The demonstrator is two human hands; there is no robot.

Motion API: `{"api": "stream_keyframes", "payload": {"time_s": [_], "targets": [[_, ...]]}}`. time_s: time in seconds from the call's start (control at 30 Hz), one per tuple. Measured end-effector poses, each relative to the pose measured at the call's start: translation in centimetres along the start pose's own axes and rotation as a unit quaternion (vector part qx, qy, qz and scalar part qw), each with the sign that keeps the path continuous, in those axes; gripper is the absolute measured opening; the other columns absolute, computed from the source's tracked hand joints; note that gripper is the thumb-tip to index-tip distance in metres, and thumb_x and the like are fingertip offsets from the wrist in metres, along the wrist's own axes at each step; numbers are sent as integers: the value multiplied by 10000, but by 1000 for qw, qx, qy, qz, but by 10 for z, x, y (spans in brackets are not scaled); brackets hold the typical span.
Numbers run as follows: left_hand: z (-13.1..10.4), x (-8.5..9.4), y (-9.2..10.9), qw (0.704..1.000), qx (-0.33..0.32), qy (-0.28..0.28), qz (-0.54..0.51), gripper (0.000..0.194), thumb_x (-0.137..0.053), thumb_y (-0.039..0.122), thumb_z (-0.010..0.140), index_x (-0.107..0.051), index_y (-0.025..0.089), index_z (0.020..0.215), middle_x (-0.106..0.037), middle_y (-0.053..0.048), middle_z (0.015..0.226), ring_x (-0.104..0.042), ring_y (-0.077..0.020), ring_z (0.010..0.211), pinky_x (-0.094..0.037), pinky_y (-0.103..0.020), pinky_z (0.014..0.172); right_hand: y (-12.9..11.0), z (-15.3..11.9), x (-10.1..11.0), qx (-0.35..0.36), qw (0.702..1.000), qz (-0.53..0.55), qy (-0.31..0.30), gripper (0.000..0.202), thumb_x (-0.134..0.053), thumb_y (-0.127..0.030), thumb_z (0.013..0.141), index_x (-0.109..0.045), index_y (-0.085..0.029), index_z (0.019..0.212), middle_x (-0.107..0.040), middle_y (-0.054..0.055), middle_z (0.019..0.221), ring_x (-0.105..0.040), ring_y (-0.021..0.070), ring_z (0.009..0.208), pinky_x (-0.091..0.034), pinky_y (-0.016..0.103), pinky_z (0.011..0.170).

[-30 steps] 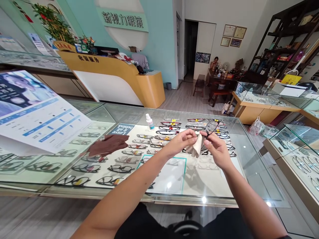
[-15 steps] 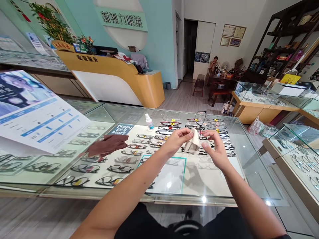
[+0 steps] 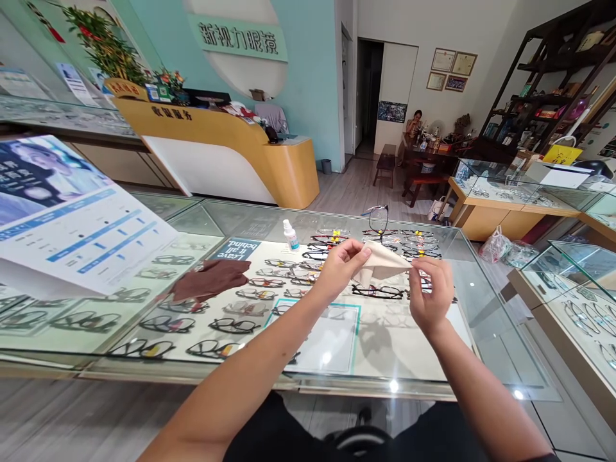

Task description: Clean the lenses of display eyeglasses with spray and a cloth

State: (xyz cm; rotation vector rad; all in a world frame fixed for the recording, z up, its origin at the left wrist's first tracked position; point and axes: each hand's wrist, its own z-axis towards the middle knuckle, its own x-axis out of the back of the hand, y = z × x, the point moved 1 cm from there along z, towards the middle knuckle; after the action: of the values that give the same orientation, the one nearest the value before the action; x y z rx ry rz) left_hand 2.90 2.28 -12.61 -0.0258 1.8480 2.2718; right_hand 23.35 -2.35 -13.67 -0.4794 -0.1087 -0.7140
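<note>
Above the glass display counter, my left hand is closed on a beige cloth and a pair of glasses, whose upper lens sticks up above the fingers. My right hand pinches the right corner of the cloth, which is stretched between both hands. The cloth hides the lower part of the glasses. Rows of eyeglass frames lie beneath the glass. A small white bottle stands upright on the counter, left of my hands. Farther left lies a crumpled brown cloth.
A calendar card stands at the left on the counter. Behind is a wooden reception desk. At the back a person sits by a dark table. More display cases stand at the right.
My right hand has moved right, pulling the cloth out from a bunched shape into a stretched one. The glasses have turned and shifted slightly left.
</note>
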Motion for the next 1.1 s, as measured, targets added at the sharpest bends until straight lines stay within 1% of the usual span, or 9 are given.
{"api": "stream_keyframes", "payload": {"time_s": [0.13, 0.23, 0.33, 0.47, 0.57, 0.73, 0.83, 0.97, 1.1], "targets": [[-2, -1, 2, 1000, -3, -25, 1, 634, -864, 752, 716, -593, 187, 812, -553, 42, 666, -464, -83, 586, -351, -207, 520, -2, -1, 1, 16, 999, 31, 8, 102, -580, -226, 1004, -657, -284, 1037, -774, 86, 988, -713, 281, 934, -514, 470, 850], [-3, -2, 0, 998, 8, -65, -13, 641, -849, 762, 731, -574, 199, 863, -607, 34, 695, -546, -98, 583, -419, -208, 521, 1, 2, 0, -70, 993, 87, -22, 115, -573, -329, 1009, -669, -265, 995, -754, 85, 988, -692, 278, 960, -523, 456, 871], [-4, -5, -4, 991, 41, -128, -21, 633, -809, 767, 781, -544, 212, 930, -638, 37, 671, -546, -102, 506, -395, -213, 471, 5, 5, -3, -168, 974, 132, -79, 188, -602, -413, 989, -699, -252, 981, -755, 70, 985, -672, 257, 941, -522, 428, 878], [-7, -7, -6, 985, 36, -169, -10, 622, -792, 755, 816, -537, 206, 957, -667, 23, 692, -525, -93, 509, -377, -218, 499, 7, 6, -7, -209, 947, 177, -166, 207, -654, -446, 959, -722, -251, 933, -760, 54, 962, -656, 236, 911, -500, 398, 847], [-8, -8, -6, 988, 15, -156, 2, 617, -802, 749, 810, -568, 196, 951, -659, 8, 733, -561, -111, 583, -404, -233, 553, 7, 6, -8, -200, 947, 183, -175, 197, -667, -396, 950, -662, -254, 815, -726, 38, 877, -637, 228, 880, -476, 391, 823], [-6, -8, -6, 993, 3, -115, 20, 634, -815, 763, 780, -606, 183, 929, -674, -19, 817, -589, -130, 688, -414, -233, 611, 4, 7, -6, -195, 962, 153, -112, 162, -636, -326, 926, -602, -252, 786, -673, 24, 843, -607, 217, 847, -464, 393, 839], [-6, -7, -7, 993, -6, -109, 36, 614, -798, 758, 801, -613, 184, 915, -670, -17, 798, -586, -136, 692, -415, -244, 633, 2, 9, -5, -220, 951, 164, -141, 110, -645, -345, 896, -638, -249, 842, -694, 24, 868, -602, 214, 838, -461, 381, 824], [-8, -7, -6, 993, -26, -98, 58, 580, -786, 737, 822, -614, 190, 907, -667, -19, 804, -591, -151, 720, -438, -262, 682, 2, 9, -6, -266, 928, 171, -197, 220, -682, -434, 879, -645, -237, 787, -676, 10, 771, -550, 191, 734, -440, 357, 742], [-11, -8, -3, 990, -54, -72, 105, 504, -780, 668, 860, -610, 195, 904, -670, -26, 845, -616, -171, 795, -459, -268, 732, 3, 6, -6, -299, 925, 174, -155, 268, -668, -451, 887, -611, -233, 740, -617, -8, 692, -513, 170, 673, -409, 333, 683]]}}
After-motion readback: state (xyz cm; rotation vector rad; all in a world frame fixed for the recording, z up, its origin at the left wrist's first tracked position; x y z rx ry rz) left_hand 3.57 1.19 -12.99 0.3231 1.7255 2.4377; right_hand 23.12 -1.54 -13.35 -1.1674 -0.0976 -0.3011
